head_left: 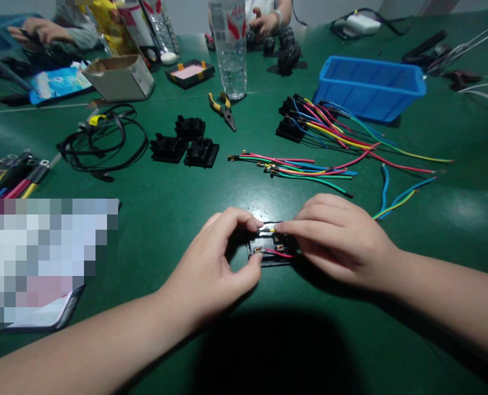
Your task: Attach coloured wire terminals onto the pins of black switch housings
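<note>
A small black plastic socket housing lies on the green table between my hands. My left hand curls round its left side, index finger at the far edge and thumb at the near edge. My right hand covers the right side, with its fingertips pinched on a wire with a yellow stretch along the far edge. A red wire runs from a brass terminal in the housing to beneath my right hand. The right fingers hide part of the housing.
Beyond my hands lie loose terminal-ended wires, several black housings, pliers and wired housings. A blue bin and water bottle stand farther back. A phone-like device lies left; other people's hands show opposite.
</note>
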A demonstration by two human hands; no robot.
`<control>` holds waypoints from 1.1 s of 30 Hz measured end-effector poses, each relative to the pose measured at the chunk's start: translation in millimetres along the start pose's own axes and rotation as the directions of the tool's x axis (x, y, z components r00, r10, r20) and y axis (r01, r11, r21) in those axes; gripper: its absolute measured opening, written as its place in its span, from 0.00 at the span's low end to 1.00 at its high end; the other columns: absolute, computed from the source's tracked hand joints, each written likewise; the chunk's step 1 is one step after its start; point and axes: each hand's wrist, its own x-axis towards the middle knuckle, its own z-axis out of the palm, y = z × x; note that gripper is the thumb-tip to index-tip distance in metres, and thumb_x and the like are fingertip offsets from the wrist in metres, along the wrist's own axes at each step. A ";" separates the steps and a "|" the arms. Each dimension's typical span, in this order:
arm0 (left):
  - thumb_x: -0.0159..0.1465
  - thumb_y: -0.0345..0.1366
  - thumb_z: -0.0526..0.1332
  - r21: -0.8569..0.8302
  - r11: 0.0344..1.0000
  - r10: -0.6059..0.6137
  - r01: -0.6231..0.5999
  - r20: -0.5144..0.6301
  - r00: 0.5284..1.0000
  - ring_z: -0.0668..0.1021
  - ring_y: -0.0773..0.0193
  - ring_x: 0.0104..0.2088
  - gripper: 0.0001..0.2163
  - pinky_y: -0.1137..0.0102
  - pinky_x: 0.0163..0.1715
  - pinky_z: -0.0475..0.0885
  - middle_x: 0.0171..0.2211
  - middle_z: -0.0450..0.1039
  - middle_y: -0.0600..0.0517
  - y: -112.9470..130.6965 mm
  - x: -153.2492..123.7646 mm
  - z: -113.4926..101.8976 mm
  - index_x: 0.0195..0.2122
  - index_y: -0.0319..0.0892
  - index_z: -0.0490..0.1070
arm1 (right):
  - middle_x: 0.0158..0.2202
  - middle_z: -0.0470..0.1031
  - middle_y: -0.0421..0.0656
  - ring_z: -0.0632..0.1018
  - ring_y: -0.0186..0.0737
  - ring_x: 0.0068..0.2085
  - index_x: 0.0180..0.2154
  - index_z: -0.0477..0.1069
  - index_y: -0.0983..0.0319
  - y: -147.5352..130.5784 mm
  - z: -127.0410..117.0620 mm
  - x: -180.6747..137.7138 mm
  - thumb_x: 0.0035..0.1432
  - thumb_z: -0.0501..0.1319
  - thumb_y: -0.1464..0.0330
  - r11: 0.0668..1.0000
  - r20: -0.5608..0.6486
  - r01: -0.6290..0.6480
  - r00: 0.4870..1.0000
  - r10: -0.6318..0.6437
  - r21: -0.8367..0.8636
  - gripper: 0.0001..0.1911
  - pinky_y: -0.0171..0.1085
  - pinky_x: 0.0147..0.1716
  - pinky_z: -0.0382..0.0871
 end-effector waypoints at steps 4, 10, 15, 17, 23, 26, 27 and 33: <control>0.58 0.27 0.60 0.011 1.000 0.003 -0.003 -0.006 1.000 0.75 0.60 0.47 0.13 0.60 0.50 0.71 0.43 0.70 0.53 0.2 -0.9 -0.4 0.42 0.48 0.61 | 0.34 0.75 0.47 0.71 0.40 0.35 0.47 0.73 0.61 0.8 0.0 -0.6 0.62 0.53 0.73 1.000 0.006 0.002 1.000 -0.002 -0.002 0.14 0.41 0.34 0.64; 0.59 0.27 0.60 0.022 1.000 -0.001 0.001 -0.004 1.000 0.75 0.62 0.46 0.13 0.61 0.49 0.71 0.43 0.70 0.55 0.0 -1.7 -0.9 0.42 0.49 0.61 | 0.34 0.75 0.47 0.70 0.40 0.35 0.47 0.73 0.62 0.7 0.0 -2.0 0.62 0.53 0.73 1.000 0.018 0.003 1.000 -0.003 -0.006 0.14 0.41 0.33 0.63; 0.59 0.27 0.60 0.022 1.000 -0.005 0.005 -0.004 1.000 0.75 0.62 0.46 0.13 0.61 0.49 0.70 0.43 0.70 0.54 0.5 -1.6 -0.7 0.42 0.48 0.61 | 0.33 0.74 0.48 0.70 0.40 0.35 0.48 0.73 0.63 0.1 0.6 -2.5 0.63 0.53 0.73 1.000 0.024 -0.013 1.000 0.013 -0.003 0.14 0.40 0.33 0.63; 0.59 0.27 0.60 0.026 1.000 -0.004 0.004 -0.010 1.000 0.75 0.62 0.46 0.13 0.62 0.49 0.70 0.43 0.70 0.54 0.9 -1.2 -0.3 0.42 0.48 0.61 | 0.33 0.74 0.48 0.69 0.40 0.35 0.48 0.72 0.63 0.0 0.8 -2.4 0.63 0.53 0.73 1.000 0.024 -0.015 1.000 0.015 0.001 0.14 0.41 0.33 0.63; 0.59 0.28 0.61 0.019 1.000 -0.011 0.011 -0.004 1.000 0.75 0.62 0.47 0.13 0.61 0.50 0.70 0.43 0.70 0.55 0.0 -0.9 0.0 0.42 0.49 0.61 | 0.33 0.73 0.48 0.69 0.40 0.35 0.47 0.72 0.66 -0.1 0.6 -1.1 0.62 0.53 0.75 1.000 0.021 -0.007 1.000 0.007 0.026 0.14 0.41 0.33 0.63; 0.59 0.28 0.61 0.017 1.000 -0.010 0.010 -0.009 1.000 0.75 0.62 0.46 0.13 0.61 0.49 0.71 0.43 0.70 0.55 -0.6 -1.2 -0.1 0.42 0.49 0.61 | 0.33 0.73 0.48 0.69 0.40 0.35 0.47 0.72 0.66 -0.2 0.2 -0.7 0.62 0.53 0.75 1.000 0.024 -0.008 1.000 0.007 0.028 0.14 0.40 0.33 0.64; 0.59 0.28 0.61 0.014 1.000 -0.012 0.012 -0.010 1.000 0.75 0.62 0.46 0.13 0.61 0.49 0.71 0.43 0.70 0.56 -0.6 -1.1 -0.1 0.42 0.49 0.61 | 0.33 0.73 0.48 0.69 0.40 0.35 0.47 0.72 0.65 -0.3 0.1 -0.7 0.63 0.53 0.75 1.000 0.025 -0.011 1.000 0.011 0.028 0.14 0.40 0.33 0.64; 0.58 0.28 0.61 0.010 1.000 -0.011 0.011 -0.018 1.000 0.76 0.62 0.45 0.13 0.61 0.48 0.71 0.42 0.70 0.56 0.1 -0.1 0.5 0.40 0.49 0.60 | 0.33 0.73 0.48 0.69 0.40 0.35 0.48 0.72 0.65 -0.7 0.3 -1.3 0.64 0.53 0.74 1.000 0.035 -0.021 0.999 0.021 0.023 0.14 0.40 0.33 0.64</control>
